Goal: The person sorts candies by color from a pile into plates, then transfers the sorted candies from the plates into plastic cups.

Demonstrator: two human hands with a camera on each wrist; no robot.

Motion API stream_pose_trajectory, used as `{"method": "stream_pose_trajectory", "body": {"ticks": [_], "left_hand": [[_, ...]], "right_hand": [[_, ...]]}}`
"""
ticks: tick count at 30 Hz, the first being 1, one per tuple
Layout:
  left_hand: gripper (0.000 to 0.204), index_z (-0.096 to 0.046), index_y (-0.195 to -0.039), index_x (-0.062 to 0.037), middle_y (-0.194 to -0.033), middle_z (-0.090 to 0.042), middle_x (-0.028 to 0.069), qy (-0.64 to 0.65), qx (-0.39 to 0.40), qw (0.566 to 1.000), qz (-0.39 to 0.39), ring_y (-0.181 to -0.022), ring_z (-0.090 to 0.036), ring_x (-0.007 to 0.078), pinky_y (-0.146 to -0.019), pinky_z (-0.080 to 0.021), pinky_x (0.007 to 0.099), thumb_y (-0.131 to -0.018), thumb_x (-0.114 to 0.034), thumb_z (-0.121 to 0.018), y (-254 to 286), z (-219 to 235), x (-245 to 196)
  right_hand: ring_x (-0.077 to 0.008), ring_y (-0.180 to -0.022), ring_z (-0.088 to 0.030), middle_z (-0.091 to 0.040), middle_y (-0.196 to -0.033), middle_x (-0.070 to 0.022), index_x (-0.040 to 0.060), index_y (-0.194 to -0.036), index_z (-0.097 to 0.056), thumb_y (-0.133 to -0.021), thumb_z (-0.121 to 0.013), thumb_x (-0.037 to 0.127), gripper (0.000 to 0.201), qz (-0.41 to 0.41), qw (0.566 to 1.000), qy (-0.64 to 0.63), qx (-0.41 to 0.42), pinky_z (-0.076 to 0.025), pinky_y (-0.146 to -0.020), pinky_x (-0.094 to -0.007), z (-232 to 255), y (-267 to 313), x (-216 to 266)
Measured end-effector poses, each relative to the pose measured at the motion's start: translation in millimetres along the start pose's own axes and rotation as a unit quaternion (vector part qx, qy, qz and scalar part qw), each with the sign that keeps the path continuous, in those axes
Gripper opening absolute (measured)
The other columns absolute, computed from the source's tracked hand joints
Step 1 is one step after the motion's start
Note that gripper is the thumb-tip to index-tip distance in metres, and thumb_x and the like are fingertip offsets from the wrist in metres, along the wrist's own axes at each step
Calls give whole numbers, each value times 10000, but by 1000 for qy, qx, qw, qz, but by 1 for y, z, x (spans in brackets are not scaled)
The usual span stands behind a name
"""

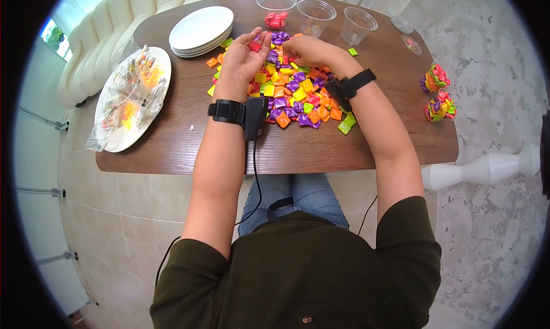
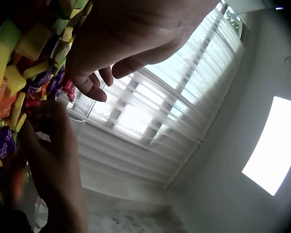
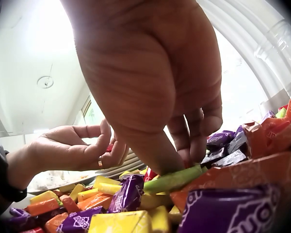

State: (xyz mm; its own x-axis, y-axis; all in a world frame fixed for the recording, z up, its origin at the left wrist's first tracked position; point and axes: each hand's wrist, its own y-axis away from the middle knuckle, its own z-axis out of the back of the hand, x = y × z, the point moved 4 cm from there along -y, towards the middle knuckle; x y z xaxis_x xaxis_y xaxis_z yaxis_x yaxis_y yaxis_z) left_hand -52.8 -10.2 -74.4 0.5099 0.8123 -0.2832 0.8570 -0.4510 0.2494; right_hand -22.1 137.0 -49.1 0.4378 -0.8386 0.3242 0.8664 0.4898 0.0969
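Note:
My left hand (image 1: 243, 60) is turned palm up over the left part of a heap of wrapped candies (image 1: 286, 91). Its fingers curve around a red wrapped candy (image 1: 255, 45) lying in it. My right hand (image 1: 312, 51) reaches down into the far side of the heap, thumb and fingers pointing downward. In the right wrist view its thumb comes down by a green candy (image 3: 172, 180), which partly hides the fingertips. A red candy (image 1: 294, 58) shows close to those fingertips; I cannot tell whether they pinch it.
Behind the heap stand a clear cup (image 1: 276, 20) with red candies and two more clear cups (image 1: 316, 17) (image 1: 360, 26). White plates (image 1: 200, 28) are stacked at back left, beside an oval platter (image 1: 157, 103) with bagged items. Two candy-filled cups (image 1: 440, 107) (image 1: 435, 79) stand near the right edge.

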Motion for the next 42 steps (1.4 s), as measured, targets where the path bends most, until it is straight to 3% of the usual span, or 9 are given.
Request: {"method": "stream_pose_trajectory", "body": {"ticks": [10, 14, 20, 22, 26, 27, 29, 38, 42], "left_hand": [[304, -426, -1162, 100, -1114, -439, 203, -17, 11, 1000, -8, -1042, -507, 291, -922, -485, 353, -868, 24, -443, -3, 4, -1], [312, -406, -1174, 93, -1114, -439, 204, -17, 0, 1000, -7, -1054, -502, 305, -938, -476, 378, -872, 16, -434, -2, 3, -2], [309, -388, -1186, 82, -1107, -448, 214, -22, 41, 997, 55, -1080, -485, 349, -982, -426, 447, -916, -69, -383, 1, 2, 7], [310, -397, -1182, 77, -1098, -456, 216, 12, 70, 989, 128, -1097, -475, 362, -1001, -400, 468, -927, -98, -372, 6, -2, 13], [200, -447, -1101, 47, -964, -512, 168, 45, 141, 977, 154, -754, -515, 168, -598, -484, 206, -925, -43, -413, -14, 11, 5], [169, -453, -1080, 32, -912, -519, 143, 37, 69, 991, 112, -638, -435, 109, -451, -370, 165, -919, -13, -427, -2, 0, 5], [209, -444, -1111, 19, -914, -518, 131, 35, 100, 987, 119, -632, -439, 101, -461, -381, 166, -903, -2, -446, -5, 4, 2], [217, -464, -1103, 21, -912, -529, 124, -24, 76, 994, 81, -666, -448, 120, -490, -380, 167, -887, 19, -441, -2, 2, 5], [284, -440, -1159, 30, -926, -530, 125, -33, 68, 994, 79, -700, -489, 139, -530, -419, 186, -875, 23, -445, 0, -1, 9]], "right_hand": [[-255, -885, -591, -619, -968, -134, 26, -1094, -497, -812, -619, 192, 349, -65, 997, 10, -30, -461, -758, -360, -15, -16, -5], [-182, -742, -588, -615, -795, -87, 14, -961, -537, -801, -641, 192, 261, -62, 998, 7, 9, -470, -664, -300, 1, -14, -3], [-98, -694, -538, -594, -753, -31, 20, -974, -555, -833, -626, 222, 255, 30, 963, -258, -71, -447, -629, -253, 52, -11, 10], [-106, -728, -548, -605, -792, -39, 25, -1025, -553, -849, -604, 234, 278, -39, 960, -261, -91, -451, -653, -259, 53, -16, 1], [-256, -877, -609, -637, -952, -124, 36, -1068, -562, -837, -580, 203, 285, -97, 991, 86, -28, -472, -746, -351, 26, -37, -33], [-271, -881, -605, -635, -948, -132, 37, -1055, -567, -829, -585, 193, 275, -86, 990, 93, -65, -471, -748, -359, 15, -38, -40], [-302, -888, -595, -631, -941, -148, 40, -1028, -577, -814, -593, 175, 254, -64, 983, 107, -137, -468, -752, -375, 5, -32, -42], [-275, -813, -595, -626, -843, -125, 41, -919, -585, -754, -664, 196, 240, -61, 997, 50, 20, -462, -694, -364, 18, 3, -42], [-179, -701, -600, -625, -775, -80, 23, -875, -589, -769, -633, 171, 187, -165, 979, -45, -114, -466, -599, -337, 46, 35, -75]]}}
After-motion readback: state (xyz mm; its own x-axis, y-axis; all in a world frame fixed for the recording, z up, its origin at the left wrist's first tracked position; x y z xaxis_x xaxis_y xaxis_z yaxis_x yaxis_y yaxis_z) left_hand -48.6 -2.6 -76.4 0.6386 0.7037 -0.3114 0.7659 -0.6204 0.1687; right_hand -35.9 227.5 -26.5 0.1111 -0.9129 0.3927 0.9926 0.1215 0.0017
